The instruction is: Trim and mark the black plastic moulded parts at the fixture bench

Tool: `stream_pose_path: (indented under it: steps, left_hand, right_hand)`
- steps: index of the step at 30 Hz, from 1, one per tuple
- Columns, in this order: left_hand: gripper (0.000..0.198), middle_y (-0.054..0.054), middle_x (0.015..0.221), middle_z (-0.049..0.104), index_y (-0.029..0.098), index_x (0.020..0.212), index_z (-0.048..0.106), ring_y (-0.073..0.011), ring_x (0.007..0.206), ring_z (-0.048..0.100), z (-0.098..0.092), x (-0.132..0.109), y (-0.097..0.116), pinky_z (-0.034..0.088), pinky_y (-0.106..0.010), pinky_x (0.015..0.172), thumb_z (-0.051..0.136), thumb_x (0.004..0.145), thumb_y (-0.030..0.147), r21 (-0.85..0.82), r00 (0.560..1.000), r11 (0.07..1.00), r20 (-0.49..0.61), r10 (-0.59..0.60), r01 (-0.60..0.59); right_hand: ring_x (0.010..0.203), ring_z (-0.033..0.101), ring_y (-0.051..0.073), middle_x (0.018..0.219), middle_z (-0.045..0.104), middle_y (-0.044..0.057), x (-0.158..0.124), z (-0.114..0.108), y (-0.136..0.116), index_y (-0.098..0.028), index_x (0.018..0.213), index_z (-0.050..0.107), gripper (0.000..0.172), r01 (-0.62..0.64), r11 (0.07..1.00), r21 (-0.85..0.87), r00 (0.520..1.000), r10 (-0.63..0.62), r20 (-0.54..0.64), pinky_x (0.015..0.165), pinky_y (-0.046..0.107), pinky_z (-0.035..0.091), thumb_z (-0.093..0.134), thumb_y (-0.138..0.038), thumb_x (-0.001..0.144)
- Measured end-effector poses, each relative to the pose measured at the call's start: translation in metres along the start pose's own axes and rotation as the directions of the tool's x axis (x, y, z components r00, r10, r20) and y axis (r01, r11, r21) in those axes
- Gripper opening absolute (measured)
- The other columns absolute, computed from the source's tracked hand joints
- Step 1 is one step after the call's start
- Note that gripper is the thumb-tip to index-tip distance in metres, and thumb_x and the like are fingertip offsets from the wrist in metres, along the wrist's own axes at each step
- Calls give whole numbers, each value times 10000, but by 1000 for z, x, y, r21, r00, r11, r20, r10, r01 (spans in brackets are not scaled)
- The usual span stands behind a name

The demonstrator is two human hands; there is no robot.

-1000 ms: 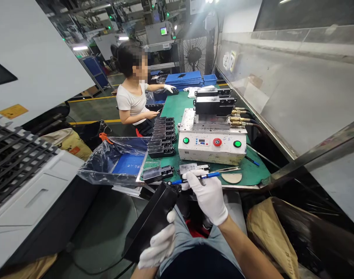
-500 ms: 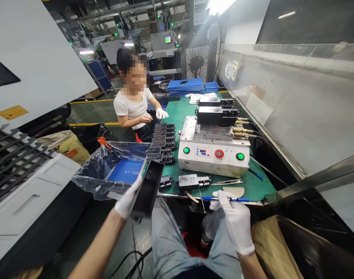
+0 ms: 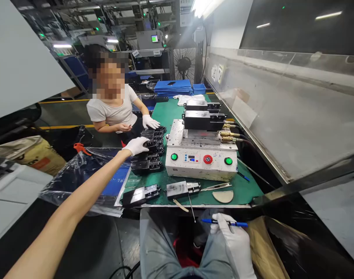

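Note:
My left hand [image 3: 135,145], in a white glove, reaches out over a stack of black plastic parts [image 3: 149,151] on the green mat and rests on its top; its fingers curl down on a part. My right hand [image 3: 233,242], also gloved, hangs below the table's front edge by my knee and grips a blue pen [image 3: 225,223]. Two single black parts [image 3: 140,195] [image 3: 183,188] lie near the front edge of the mat.
A white press machine [image 3: 200,155] with green and red buttons stands mid-table. A co-worker sits at the left side with a gloved hand [image 3: 150,122] on the same stack. A plastic-lined blue bin [image 3: 86,174] sits left; tweezers [image 3: 216,187] and a tan disc [image 3: 223,196] lie in front.
My left hand has put down the long black tray-like part and stretched forward onto the stack. My right hand with the pen has dropped lower, off the table edge.

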State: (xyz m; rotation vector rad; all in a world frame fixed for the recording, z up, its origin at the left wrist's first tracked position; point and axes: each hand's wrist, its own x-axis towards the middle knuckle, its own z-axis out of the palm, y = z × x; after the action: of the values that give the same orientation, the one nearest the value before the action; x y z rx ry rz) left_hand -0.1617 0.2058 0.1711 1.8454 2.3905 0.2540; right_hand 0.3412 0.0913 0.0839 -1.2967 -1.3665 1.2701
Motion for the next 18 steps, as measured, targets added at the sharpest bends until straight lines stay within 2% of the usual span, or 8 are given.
stream_pose_path:
  steps: [3,5,7,10,12,14,17,18]
  left_hand:
    - [461,-203,1413,642,133,1282,653,-363,1347,541,10,-37,40,389,-476,1144,575,926,416,34,995,999,-101,23,-20]
    - [478,-185,1278,698,169,1186,693,-344,1235,610,27,-75,81,437,-472,1077,388,1021,499,33,993,997,-93,74,-72]
    - [474,-107,1226,731,273,1248,679,-297,1151,664,53,-111,125,494,-402,992,539,948,612,1,974,975,34,222,-222]
    - [732,-134,1121,739,239,1296,658,-352,1023,703,94,-141,177,538,-440,879,843,693,609,-36,932,948,172,319,-317]
    - [679,-154,1094,730,205,1268,674,-375,993,708,109,-147,195,548,-456,839,895,666,426,-56,934,955,196,298,-292]
    - [548,-144,1108,721,216,1226,693,-367,1005,713,110,-151,201,559,-446,828,848,708,306,-104,945,963,191,264,-248]
    - [504,-99,1193,710,257,1288,652,-301,1055,721,89,-171,201,578,-397,874,761,811,379,-220,968,961,143,204,-170]
    - [537,-93,1238,708,253,1338,616,-280,1084,719,79,-181,200,578,-380,911,735,841,418,-326,983,938,98,153,-114]
  right_hand:
    - [549,748,223,654,769,77,1,-4,-1,-176,849,824,510,-3,1000,-2,1000,3,8,536,266,639,709,-673,872]
    - [539,729,208,626,749,59,1,-3,-3,-170,875,829,476,16,1000,15,1000,-16,-20,530,266,632,714,-632,889]
    - [556,719,194,635,743,44,0,2,-8,-168,921,834,413,60,998,16,997,-59,-39,544,263,629,734,-568,900]
    - [607,736,182,718,775,41,-4,11,-22,-185,976,840,313,155,988,19,988,-156,5,601,256,640,730,-475,932]
    - [635,750,174,763,791,37,-12,13,-34,-203,998,839,249,235,971,32,971,-236,45,649,253,648,699,-406,966]
    - [665,760,166,783,794,28,-24,11,-46,-217,1018,832,203,327,945,29,942,-328,77,695,250,650,661,-325,996]
    - [714,768,163,801,787,18,-50,3,-60,-229,1083,799,213,456,890,18,880,-454,135,733,259,649,598,-207,1016]
    - [729,769,164,814,786,16,-59,2,-63,-233,1110,783,230,495,869,16,857,-490,160,736,264,649,584,-174,1013]
